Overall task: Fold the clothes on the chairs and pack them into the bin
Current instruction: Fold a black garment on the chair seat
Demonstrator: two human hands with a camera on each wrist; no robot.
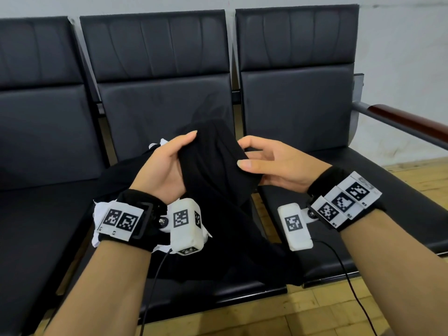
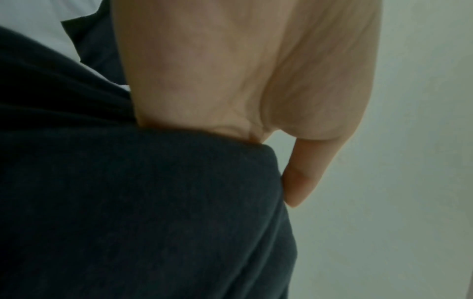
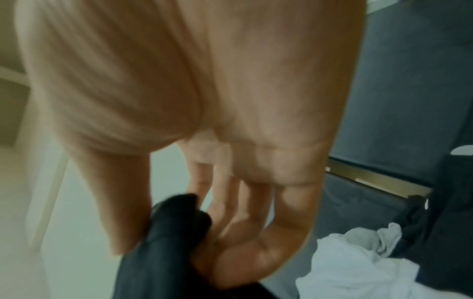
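Observation:
I hold a black garment (image 1: 213,166) bunched up above the middle chair seat (image 1: 155,110), and its lower part hangs down over the seat's front. My left hand (image 1: 167,163) grips its left side, thumb on top and fingers hidden behind the cloth. My right hand (image 1: 271,161) pinches its right side between thumb and fingers. The left wrist view shows my left hand (image 2: 230,70) with the black garment (image 2: 153,202) against the palm. In the right wrist view the black garment (image 3: 166,232) sits between the thumb and fingers of my right hand (image 3: 204,101). No bin is in view.
A white garment (image 1: 99,214) lies crumpled on the seat under my left wrist, also seen as the white garment (image 3: 358,263). Three black chairs stand in a row against the wall. A wood-topped armrest (image 1: 400,120) bounds the right chair. Wooden floor (image 1: 339,311) lies below.

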